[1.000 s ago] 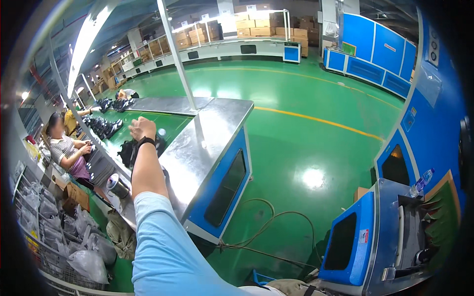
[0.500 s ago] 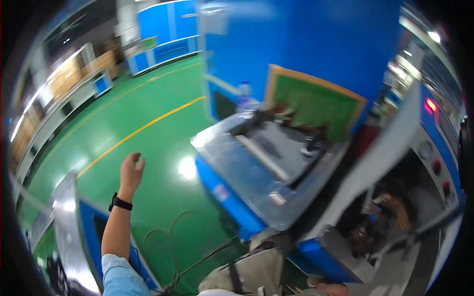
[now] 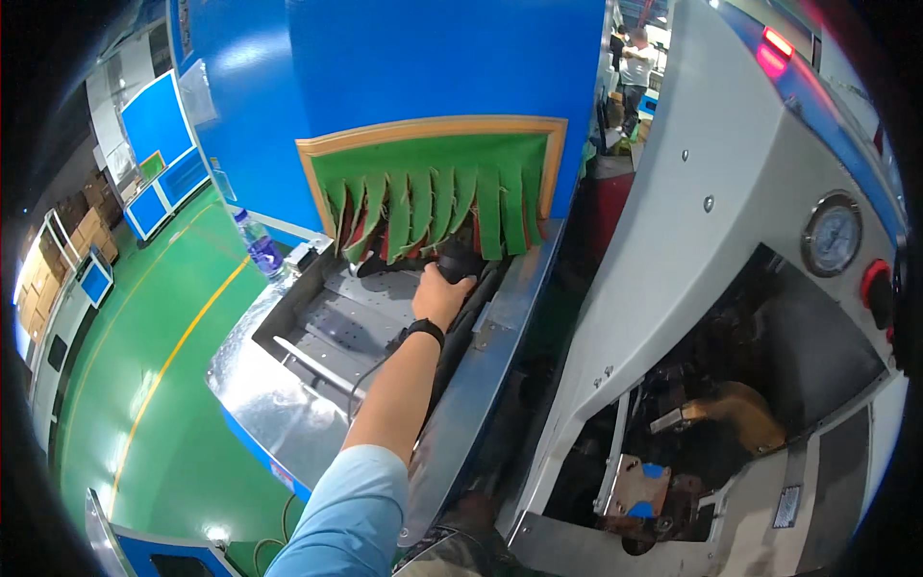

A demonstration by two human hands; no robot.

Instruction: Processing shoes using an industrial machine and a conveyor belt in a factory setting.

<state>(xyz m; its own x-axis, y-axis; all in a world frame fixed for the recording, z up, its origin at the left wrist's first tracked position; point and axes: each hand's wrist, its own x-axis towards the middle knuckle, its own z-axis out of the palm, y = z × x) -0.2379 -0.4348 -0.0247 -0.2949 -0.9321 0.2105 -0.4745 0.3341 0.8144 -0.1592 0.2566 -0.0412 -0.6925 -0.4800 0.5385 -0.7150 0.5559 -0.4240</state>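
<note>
My left hand [image 3: 440, 294], with a dark band on the wrist, reaches forward over the metal tray [image 3: 255, 370] of a blue machine [image 3: 433, 62]. Its fingers close round a black rounded object [image 3: 460, 260] at the tray's far right. What kind of object it is, I cannot make out. The far part of it goes under a curtain of green cloth strips [image 3: 418, 197], which hangs in a tan-framed opening. Between the tray's rims lies a perforated metal plate [image 3: 361, 298]. My right hand is out of view.
A clear bottle with a purple label [image 3: 258, 243] stands at the tray's back left corner. To the right is a grey machine [image 3: 663, 221] with a gauge [image 3: 833, 234], a red button [image 3: 876, 288] and a dark recess. A person [image 3: 636, 72] stands far off.
The view has turned rightward and come closer to the blue machine. My left hand has gone from over the green floor to the black object by the curtain. My right hand has left view.
</note>
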